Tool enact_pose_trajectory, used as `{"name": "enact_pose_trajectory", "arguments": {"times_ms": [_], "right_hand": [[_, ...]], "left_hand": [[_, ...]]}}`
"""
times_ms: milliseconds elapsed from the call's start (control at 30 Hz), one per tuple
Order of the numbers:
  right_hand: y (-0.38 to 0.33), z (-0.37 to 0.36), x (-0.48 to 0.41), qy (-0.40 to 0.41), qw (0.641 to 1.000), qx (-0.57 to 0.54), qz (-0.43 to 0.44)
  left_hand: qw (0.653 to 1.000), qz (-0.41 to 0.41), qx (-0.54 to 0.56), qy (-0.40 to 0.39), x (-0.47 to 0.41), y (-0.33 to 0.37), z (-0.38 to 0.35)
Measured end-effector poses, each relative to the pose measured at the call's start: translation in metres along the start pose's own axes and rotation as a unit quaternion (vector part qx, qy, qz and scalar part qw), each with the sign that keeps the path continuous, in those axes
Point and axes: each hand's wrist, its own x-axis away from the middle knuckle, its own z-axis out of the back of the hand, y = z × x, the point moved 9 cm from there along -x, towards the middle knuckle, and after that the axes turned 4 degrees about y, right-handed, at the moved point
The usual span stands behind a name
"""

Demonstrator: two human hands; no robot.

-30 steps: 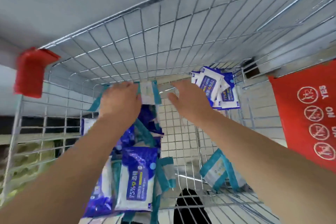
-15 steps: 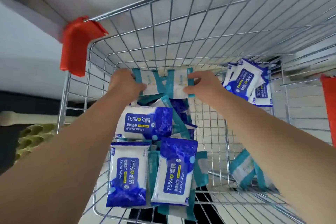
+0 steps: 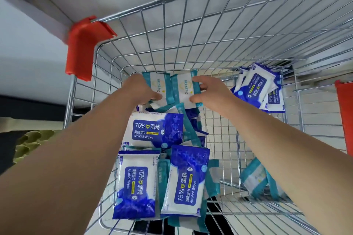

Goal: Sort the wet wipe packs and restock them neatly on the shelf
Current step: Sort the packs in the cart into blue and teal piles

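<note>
Both bare forearms reach forward from the lower corners and converge. The left grip (image 3: 141, 89), back of hand up, holds a teal-and-white plastic wipe pack (image 3: 159, 84), thumb on its front, fingers hidden behind. The right grip (image 3: 212, 91) pinches a second teal-and-white plastic wipe pack (image 3: 186, 88) at its right edge between thumb and curled fingers.

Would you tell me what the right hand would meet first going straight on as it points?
Beyond the teal pack the right hand pinches, probably the cart's far wire wall; depth is unclear.
</note>
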Motion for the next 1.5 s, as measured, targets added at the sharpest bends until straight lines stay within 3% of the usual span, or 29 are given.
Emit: {"name": "enact_pose_trajectory", "arguments": {"times_ms": [233,600,767,967,1200,1400,1500], "right_hand": [[-0.001,-0.004,0.008,-0.017,0.998,-0.055,0.000],[-0.034,0.004,0.026,-0.017,0.961,-0.275,-0.020],[-0.042,0.034,0.051,-0.008,0.951,-0.309,-0.015],[0.003,0.101,0.088,0.037,0.970,-0.241,-0.018],[0.112,0.154,0.114,0.058,0.984,-0.153,-0.072],[0.197,0.157,0.127,-0.034,0.989,-0.012,-0.142],[0.219,0.151,0.129,-0.063,0.985,0.020,-0.159]], "left_hand": [[0.985,-0.026,0.165,0.036,0.016,-0.004,0.002],[0.925,-0.065,0.351,0.131,0.081,0.004,0.038],[0.914,-0.083,0.395,0.040,0.105,0.036,0.035],[0.938,-0.126,0.310,-0.093,0.137,0.090,-0.025],[0.954,-0.130,0.203,-0.177,0.148,0.126,-0.138],[0.961,-0.109,0.033,-0.251,0.141,0.108,-0.231],[0.958,-0.088,-0.002,-0.274,0.140,0.098,-0.261]]}}
